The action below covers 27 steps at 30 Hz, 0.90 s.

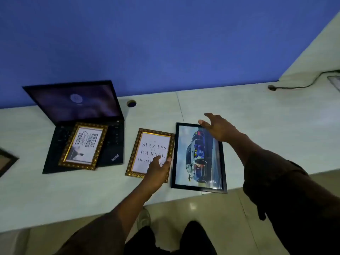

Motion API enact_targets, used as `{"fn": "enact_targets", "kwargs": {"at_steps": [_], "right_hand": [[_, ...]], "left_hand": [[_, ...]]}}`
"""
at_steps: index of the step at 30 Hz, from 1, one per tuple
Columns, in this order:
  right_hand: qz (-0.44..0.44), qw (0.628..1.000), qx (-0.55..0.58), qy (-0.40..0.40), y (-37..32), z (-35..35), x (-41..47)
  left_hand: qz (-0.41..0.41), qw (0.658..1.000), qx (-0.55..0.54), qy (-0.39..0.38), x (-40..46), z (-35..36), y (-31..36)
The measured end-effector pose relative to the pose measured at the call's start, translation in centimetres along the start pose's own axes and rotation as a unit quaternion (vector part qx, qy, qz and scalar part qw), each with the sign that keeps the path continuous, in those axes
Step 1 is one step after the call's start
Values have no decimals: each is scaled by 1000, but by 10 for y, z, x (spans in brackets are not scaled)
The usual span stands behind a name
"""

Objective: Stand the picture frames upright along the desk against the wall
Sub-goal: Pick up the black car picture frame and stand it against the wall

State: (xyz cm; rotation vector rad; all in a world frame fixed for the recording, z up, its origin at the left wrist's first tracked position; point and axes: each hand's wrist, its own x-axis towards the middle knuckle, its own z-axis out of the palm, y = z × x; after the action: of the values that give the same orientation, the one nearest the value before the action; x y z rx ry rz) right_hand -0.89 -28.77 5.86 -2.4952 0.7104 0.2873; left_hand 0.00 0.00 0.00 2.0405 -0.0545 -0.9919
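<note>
Picture frames: three lie flat in clear view, none upright yet. The black car frame point(198, 157) lies at 3 o'clock of the gold "Success" frame point(150, 153), edges touching or nearly so. Its near corner overhangs the front edge of the table point(276, 126).

Risks, as I judge them:
- Overhang: lifting the far edge could pivot the car frame off the table to the floor point(211, 208).
- Right hand point(219, 128), open with fingers spread, hovers over that frame's far right corner and grips nothing. A one-handed lift on glossy glazing may slip.
- Left hand point(158, 171) rests open and flat on the "Success" frame. Pressing there could scrape it against its neighbour.
- The gold "Great Things" frame point(83, 146) sits tilted on the laptop point(77, 115) keyboard, at 9 o'clock of the "Success" frame. Sliding it could scratch keys or screen.

Looks: two ornate gold mouldings hold text prints, one slim black moulding holds a car photo. A fourth dark frame edge point(7, 161) shows at far 9 o'clock, mostly cut off.
</note>
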Motion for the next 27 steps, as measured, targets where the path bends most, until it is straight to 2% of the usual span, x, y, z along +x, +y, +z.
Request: {"fn": "enact_targets", "kwargs": {"at_steps": [5,9,12,15,18,21,23,25,27], "right_hand": [[-8,996,-43,-80,36,21,67],[-71,982,-90,-147,60,42,106],[-81,976,-120,-160,76,52,121],[-94,970,-136,-176,86,58,129],[-112,970,-155,-152,88,62,131],[-119,969,-175,-129,83,65,132],[-115,971,-171,-124,82,69,130],[-106,972,-173,-116,82,74,127],[-92,972,-192,-99,81,79,122]], "left_hand": [[-93,988,-12,125,6,38,-21],[-210,945,-115,223,-8,92,-28],[-266,923,-173,219,-15,128,-31],[-266,915,-209,222,-14,155,-29],[-304,873,-288,251,-9,169,-19],[-335,804,-447,204,-10,181,-8],[-323,777,-512,175,-10,188,-3],[-315,765,-542,148,-8,194,1],[-313,767,-539,152,-7,198,1]]}}
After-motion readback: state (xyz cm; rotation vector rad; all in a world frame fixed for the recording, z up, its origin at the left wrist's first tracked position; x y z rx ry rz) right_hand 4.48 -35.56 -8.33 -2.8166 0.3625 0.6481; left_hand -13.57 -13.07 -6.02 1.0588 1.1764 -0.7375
